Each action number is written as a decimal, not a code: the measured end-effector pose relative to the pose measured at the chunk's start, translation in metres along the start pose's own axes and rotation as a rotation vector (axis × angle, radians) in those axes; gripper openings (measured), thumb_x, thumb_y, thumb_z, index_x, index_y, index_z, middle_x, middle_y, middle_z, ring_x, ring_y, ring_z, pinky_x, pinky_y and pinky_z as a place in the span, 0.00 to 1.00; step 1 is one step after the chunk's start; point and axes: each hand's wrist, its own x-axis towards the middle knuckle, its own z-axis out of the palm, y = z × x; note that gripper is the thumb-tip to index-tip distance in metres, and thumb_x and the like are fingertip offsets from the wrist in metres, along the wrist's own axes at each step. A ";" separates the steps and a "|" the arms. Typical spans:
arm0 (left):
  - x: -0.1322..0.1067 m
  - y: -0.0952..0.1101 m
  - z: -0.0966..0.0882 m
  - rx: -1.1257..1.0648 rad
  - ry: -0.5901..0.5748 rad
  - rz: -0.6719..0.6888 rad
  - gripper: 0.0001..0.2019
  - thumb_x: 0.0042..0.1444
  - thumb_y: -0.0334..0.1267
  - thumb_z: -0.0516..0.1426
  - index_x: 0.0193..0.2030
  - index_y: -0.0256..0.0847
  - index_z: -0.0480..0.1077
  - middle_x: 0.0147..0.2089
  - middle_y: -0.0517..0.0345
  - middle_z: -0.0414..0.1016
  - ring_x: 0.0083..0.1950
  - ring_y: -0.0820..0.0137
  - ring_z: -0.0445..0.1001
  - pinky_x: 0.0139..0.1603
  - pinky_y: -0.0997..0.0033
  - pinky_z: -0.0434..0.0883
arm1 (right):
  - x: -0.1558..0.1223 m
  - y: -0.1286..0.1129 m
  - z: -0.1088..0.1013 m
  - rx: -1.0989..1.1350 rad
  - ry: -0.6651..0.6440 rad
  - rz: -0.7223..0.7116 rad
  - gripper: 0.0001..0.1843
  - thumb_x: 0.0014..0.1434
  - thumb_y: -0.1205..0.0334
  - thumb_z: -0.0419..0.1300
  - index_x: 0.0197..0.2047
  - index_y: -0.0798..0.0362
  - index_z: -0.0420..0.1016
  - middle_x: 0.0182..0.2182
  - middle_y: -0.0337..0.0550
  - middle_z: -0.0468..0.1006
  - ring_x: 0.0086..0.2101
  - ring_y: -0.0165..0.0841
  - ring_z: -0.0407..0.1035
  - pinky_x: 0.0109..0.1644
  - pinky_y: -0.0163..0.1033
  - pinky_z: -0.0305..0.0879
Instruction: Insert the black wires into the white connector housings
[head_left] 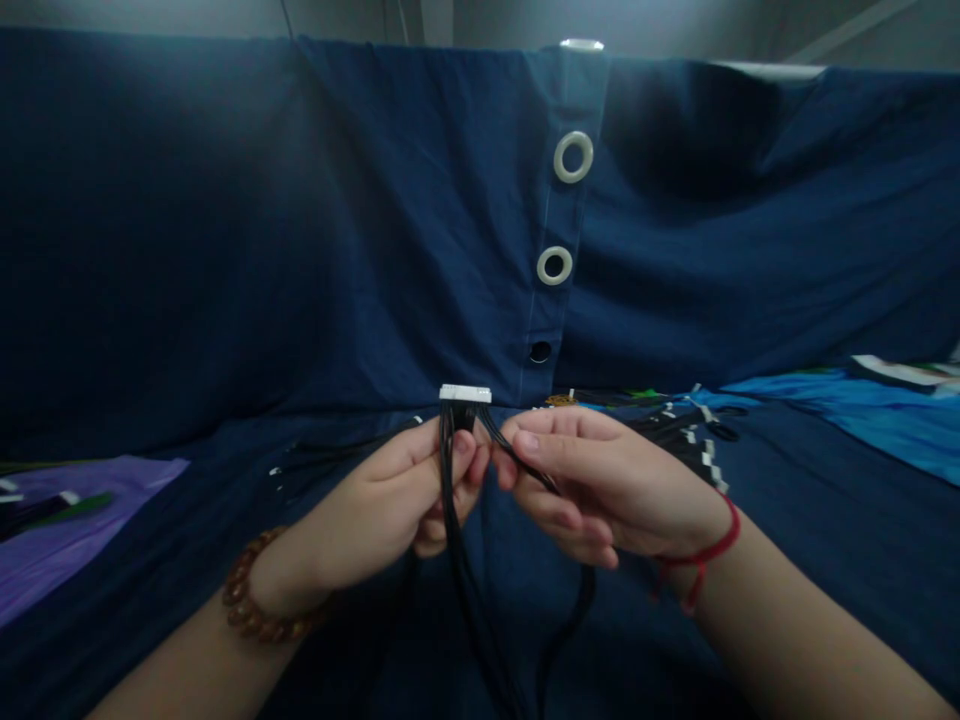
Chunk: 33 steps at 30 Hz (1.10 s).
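Head view first: where is that slim white plastic connector, and which way does it lie?

At the top of the thin black insulated wires, just beyond the fingertips of the bare left hand. Its long axis runs side to side, almost level, with the wires dropping from its underside toward the wearer

So the left hand is the nearer one?

I'd say so: its thumb and fingers pinch the wires right below the connector. The bare right hand is just to the right and slightly lower, thumb and forefinger pinching a smaller bunch of black wires off the connector's right end, its other fingers loosely curled. Whether the two hands' fingertips touch, I cannot tell

And the surface, the room?

Dark blue woven cloth spreads beneath and rises behind like a screen, round cream-coloured rings set along its seam. White-tipped black wire bundles lie beyond the right hand, more beyond the left. A shiny purple plastic sheet lies far left, a crumpled bright blue plastic sheet far right. Above the cloth, a dim grey wall shows
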 end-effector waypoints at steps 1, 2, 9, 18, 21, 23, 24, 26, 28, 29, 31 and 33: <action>0.000 -0.001 0.001 -0.023 -0.016 -0.005 0.13 0.58 0.47 0.46 0.32 0.40 0.63 0.21 0.67 0.50 0.19 0.79 0.45 0.18 0.77 0.46 | 0.000 0.000 0.001 -0.006 0.017 -0.013 0.12 0.61 0.61 0.49 0.31 0.59 0.67 0.14 0.31 0.62 0.11 0.17 0.52 0.12 0.21 0.56; 0.000 -0.002 0.003 -0.041 -0.026 -0.012 0.13 0.58 0.47 0.46 0.32 0.40 0.63 0.21 0.67 0.50 0.19 0.79 0.46 0.18 0.77 0.46 | -0.001 0.001 0.003 -0.012 0.033 -0.025 0.13 0.61 0.61 0.49 0.30 0.59 0.67 0.14 0.31 0.63 0.10 0.18 0.53 0.12 0.21 0.56; 0.000 -0.006 0.005 -0.164 -0.170 -0.078 0.15 0.57 0.49 0.48 0.30 0.40 0.63 0.20 0.69 0.50 0.17 0.81 0.45 0.16 0.79 0.46 | -0.004 0.001 0.008 -0.027 0.037 -0.045 0.13 0.61 0.62 0.50 0.30 0.59 0.68 0.13 0.35 0.68 0.12 0.21 0.61 0.13 0.24 0.61; -0.004 0.006 0.007 0.378 0.022 0.120 0.14 0.60 0.43 0.46 0.28 0.38 0.64 0.23 0.65 0.58 0.23 0.77 0.55 0.22 0.79 0.57 | -0.003 0.002 0.011 -0.033 0.078 -0.013 0.13 0.60 0.62 0.49 0.28 0.60 0.68 0.12 0.34 0.68 0.09 0.21 0.60 0.11 0.22 0.58; -0.005 0.009 0.007 0.675 0.069 0.249 0.13 0.61 0.35 0.44 0.29 0.40 0.66 0.27 0.63 0.65 0.30 0.75 0.64 0.33 0.76 0.64 | -0.002 0.003 0.010 -0.042 0.109 -0.004 0.13 0.59 0.63 0.49 0.27 0.60 0.68 0.11 0.33 0.67 0.08 0.21 0.58 0.10 0.23 0.57; -0.004 0.009 0.005 0.920 0.106 0.311 0.13 0.61 0.33 0.43 0.31 0.39 0.66 0.31 0.60 0.69 0.33 0.72 0.68 0.37 0.73 0.65 | -0.002 0.002 0.009 -0.052 0.126 0.001 0.13 0.59 0.64 0.50 0.26 0.59 0.68 0.10 0.33 0.65 0.08 0.20 0.55 0.09 0.23 0.56; -0.003 0.008 0.003 1.060 0.137 0.350 0.13 0.60 0.32 0.42 0.32 0.38 0.66 0.31 0.58 0.70 0.32 0.71 0.68 0.36 0.71 0.65 | -0.002 0.001 0.008 -0.055 0.133 0.004 0.13 0.58 0.64 0.50 0.25 0.59 0.67 0.09 0.32 0.65 0.07 0.20 0.54 0.09 0.22 0.55; -0.001 0.005 -0.004 1.341 0.232 0.467 0.11 0.58 0.31 0.43 0.33 0.37 0.66 0.31 0.55 0.70 0.31 0.69 0.69 0.32 0.70 0.65 | -0.003 0.000 0.008 -0.056 0.142 0.012 0.13 0.58 0.65 0.50 0.25 0.59 0.67 0.09 0.31 0.63 0.07 0.19 0.51 0.08 0.21 0.53; 0.001 0.003 -0.014 1.595 0.336 0.633 0.10 0.57 0.30 0.45 0.36 0.37 0.66 0.29 0.55 0.69 0.29 0.68 0.68 0.30 0.69 0.64 | -0.003 -0.001 0.007 -0.047 0.143 0.017 0.12 0.59 0.65 0.50 0.25 0.59 0.67 0.08 0.29 0.60 0.07 0.18 0.48 0.08 0.20 0.50; 0.002 0.002 -0.019 1.710 0.379 0.728 0.09 0.56 0.30 0.45 0.37 0.37 0.66 0.27 0.56 0.68 0.28 0.68 0.67 0.28 0.70 0.63 | -0.002 -0.002 0.007 -0.042 0.140 0.019 0.12 0.59 0.65 0.50 0.25 0.58 0.67 0.08 0.28 0.59 0.07 0.18 0.46 0.08 0.20 0.48; 0.001 0.002 -0.029 1.920 0.476 0.896 0.09 0.56 0.31 0.48 0.40 0.40 0.67 0.24 0.59 0.66 0.26 0.68 0.64 0.26 0.70 0.60 | -0.001 -0.002 0.005 -0.023 0.125 0.019 0.13 0.60 0.65 0.50 0.26 0.58 0.67 0.07 0.27 0.57 0.07 0.17 0.44 0.07 0.19 0.44; 0.000 0.005 -0.037 2.046 0.610 0.966 0.08 0.55 0.32 0.51 0.41 0.42 0.67 0.22 0.60 0.63 0.25 0.67 0.62 0.24 0.69 0.57 | 0.000 -0.002 0.003 0.001 0.098 0.018 0.14 0.61 0.63 0.48 0.27 0.58 0.68 0.07 0.27 0.56 0.07 0.18 0.43 0.07 0.20 0.43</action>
